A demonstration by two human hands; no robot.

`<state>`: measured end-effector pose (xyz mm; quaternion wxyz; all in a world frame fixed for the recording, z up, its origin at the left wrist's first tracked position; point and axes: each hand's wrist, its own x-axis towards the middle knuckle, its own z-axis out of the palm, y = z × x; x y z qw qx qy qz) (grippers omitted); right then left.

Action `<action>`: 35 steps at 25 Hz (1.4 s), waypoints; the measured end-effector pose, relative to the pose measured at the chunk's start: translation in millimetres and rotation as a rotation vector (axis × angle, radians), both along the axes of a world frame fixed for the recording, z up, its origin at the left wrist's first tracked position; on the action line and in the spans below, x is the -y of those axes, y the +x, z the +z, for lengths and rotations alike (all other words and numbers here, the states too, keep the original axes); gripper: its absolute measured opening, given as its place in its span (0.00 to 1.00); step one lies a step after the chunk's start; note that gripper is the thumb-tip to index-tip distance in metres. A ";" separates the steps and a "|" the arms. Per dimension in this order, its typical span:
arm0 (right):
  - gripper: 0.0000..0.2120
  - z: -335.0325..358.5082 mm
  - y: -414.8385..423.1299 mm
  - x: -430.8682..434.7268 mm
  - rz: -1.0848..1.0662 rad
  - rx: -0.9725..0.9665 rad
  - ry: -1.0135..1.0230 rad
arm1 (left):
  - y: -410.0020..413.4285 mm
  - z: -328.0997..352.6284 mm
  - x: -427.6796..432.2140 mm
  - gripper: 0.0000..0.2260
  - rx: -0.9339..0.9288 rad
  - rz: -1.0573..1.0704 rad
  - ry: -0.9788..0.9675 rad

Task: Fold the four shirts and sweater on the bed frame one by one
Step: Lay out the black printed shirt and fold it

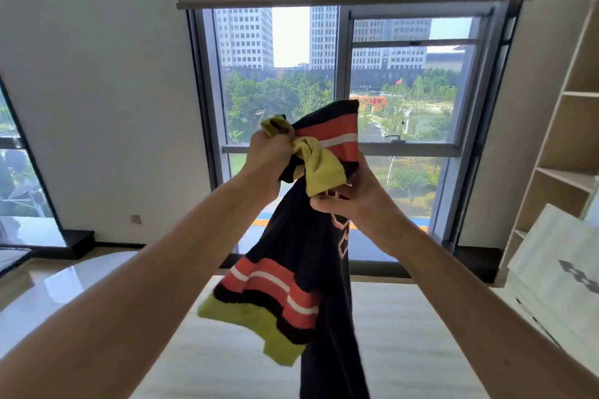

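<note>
Left arm (155, 269): bare, stretched forward and upward.
Left hand (267, 157): raised, fist closed on bunched sweater (311, 236) cloth.
Right arm (453, 285): bare, stretched forward and upward.
Right hand (353, 197): just beside the left, slightly lower, fingers (327, 202) pinching the cloth.

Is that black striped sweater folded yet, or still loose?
Loose. The sweater hangs bunched in the air from the left hand and right hand, above the bed frame.

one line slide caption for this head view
Both hands, left and right, hold a black striped sweater up before the window.
</note>
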<state>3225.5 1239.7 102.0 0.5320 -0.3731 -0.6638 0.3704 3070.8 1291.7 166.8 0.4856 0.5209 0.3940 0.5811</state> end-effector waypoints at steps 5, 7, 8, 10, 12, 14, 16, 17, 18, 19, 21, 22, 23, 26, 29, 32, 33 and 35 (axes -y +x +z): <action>0.10 25.9 16.8 -4.1 -0.223 -0.278 0.000 | -3.5 16.0 14.9 0.10 0.142 -0.093 -0.171; 0.09 41.4 18.4 -2.4 -0.185 -0.318 0.002 | -11.9 19.5 19.3 0.10 0.133 -0.097 -0.179; 0.10 48.4 16.0 -0.2 -0.166 -0.336 -0.004 | -16.4 20.9 21.7 0.09 0.108 -0.099 -0.179; 0.11 60.1 8.8 3.7 -0.140 -0.403 -0.006 | -26.7 24.6 26.5 0.09 0.067 -0.081 -0.154; 0.12 69.4 2.9 5.3 -0.194 -0.423 0.009 | -40.3 29.0 25.3 0.09 0.030 0.005 -0.116; 0.13 76.1 -2.3 4.4 -0.280 -0.429 0.009 | -58.2 31.4 19.0 0.08 -0.045 0.098 -0.078; 0.11 83.9 -7.9 3.1 -0.332 -0.458 -0.008 | -75.4 30.7 11.6 0.08 -0.132 0.172 -0.043; 0.10 88.4 -10.1 2.9 -0.345 -0.478 -0.031 | -82.6 28.6 6.8 0.08 -0.169 0.231 -0.013; 0.10 92.7 -11.1 1.5 -0.356 -0.495 -0.054 | -89.0 24.3 1.3 0.09 -0.239 0.336 0.044; 0.10 96.6 -12.2 0.5 -0.359 -0.503 -0.076 | -93.4 19.8 -1.4 0.12 -0.349 0.485 0.135; 0.11 99.9 -15.6 -2.6 -0.339 -0.494 -0.115 | -87.1 16.2 9.0 0.20 -0.473 0.646 0.441; 0.12 99.6 -18.2 -4.6 -0.329 -0.488 -0.133 | -78.1 17.4 17.5 0.24 -0.491 0.521 0.575; 0.13 99.1 -21.0 -5.4 -0.326 -0.488 -0.154 | -68.9 18.8 22.5 0.28 -0.533 0.323 0.651; 0.17 98.6 -17.2 -7.1 -0.257 -0.525 -0.181 | -50.0 3.7 25.2 0.37 -0.984 -0.086 0.568; 0.19 105.2 2.3 1.8 -0.141 -0.529 -0.186 | -51.6 -21.2 5.6 0.09 -1.214 -0.084 0.546; 0.08 106.8 33.2 1.5 -0.216 -0.246 -0.052 | -55.8 -35.8 -6.0 0.12 -1.084 -0.018 0.482; 0.02 107.9 44.7 1.5 -0.259 -0.116 0.012 | -59.3 -36.7 -10.5 0.13 -0.966 0.007 0.435; 0.12 109.6 72.1 1.7 -0.367 0.178 0.080 | -65.0 -34.1 -17.9 0.13 -0.665 0.029 0.355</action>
